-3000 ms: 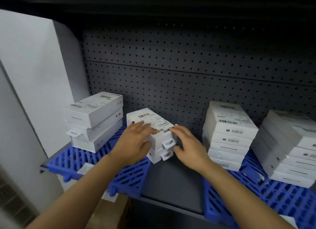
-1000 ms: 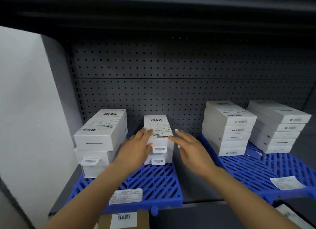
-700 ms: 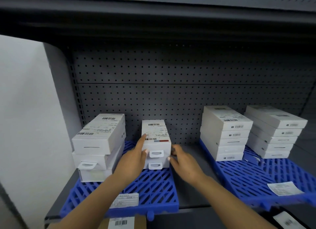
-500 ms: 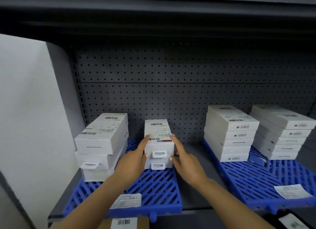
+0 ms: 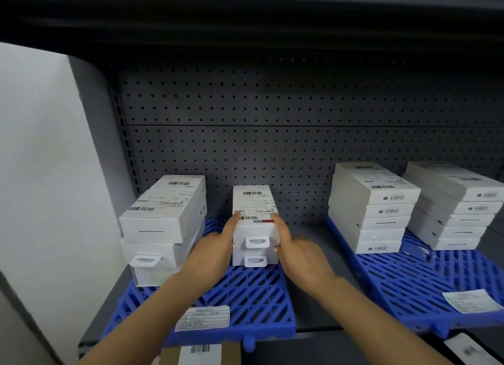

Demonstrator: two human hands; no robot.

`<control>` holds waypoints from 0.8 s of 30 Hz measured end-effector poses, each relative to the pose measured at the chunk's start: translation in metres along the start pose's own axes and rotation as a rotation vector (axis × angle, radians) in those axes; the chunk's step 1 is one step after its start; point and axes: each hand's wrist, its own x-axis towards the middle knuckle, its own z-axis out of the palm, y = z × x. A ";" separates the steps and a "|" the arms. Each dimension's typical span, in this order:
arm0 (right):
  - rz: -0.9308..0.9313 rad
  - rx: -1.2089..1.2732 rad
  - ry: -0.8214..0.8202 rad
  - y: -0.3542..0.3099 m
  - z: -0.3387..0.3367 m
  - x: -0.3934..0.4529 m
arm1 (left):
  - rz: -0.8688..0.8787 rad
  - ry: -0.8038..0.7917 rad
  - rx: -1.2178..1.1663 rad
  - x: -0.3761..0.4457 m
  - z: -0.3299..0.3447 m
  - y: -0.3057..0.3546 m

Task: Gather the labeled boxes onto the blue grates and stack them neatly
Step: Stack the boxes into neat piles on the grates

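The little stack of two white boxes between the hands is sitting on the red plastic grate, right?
Not quite: the grate is blue, not red. The head view shows the small stack of two white labeled boxes resting on the blue plastic grate, with the left hand and right hand pressed against its sides.

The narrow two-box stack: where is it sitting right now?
The narrow two-box stack sits on the left blue grate, right of the three-box stack, held between left hand and right hand.

Three-box stack (image 5: 163,228) left on left grate (image 5: 253,296), two-box stack (image 5: 255,222) right of it
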 end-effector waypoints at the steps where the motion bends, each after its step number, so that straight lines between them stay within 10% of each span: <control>1: 0.001 -0.025 -0.001 -0.001 0.000 0.000 | 0.005 -0.005 -0.001 0.000 -0.001 0.000; 11: -0.013 -0.055 -0.019 0.006 -0.020 -0.004 | 0.072 0.024 0.058 -0.043 -0.045 0.021; 17: -0.110 0.037 0.088 -0.022 -0.045 -0.016 | 0.364 0.440 -0.025 -0.075 -0.091 0.003; 24: -0.294 0.181 0.115 -0.095 -0.053 -0.011 | 0.172 0.467 0.029 -0.083 -0.116 -0.064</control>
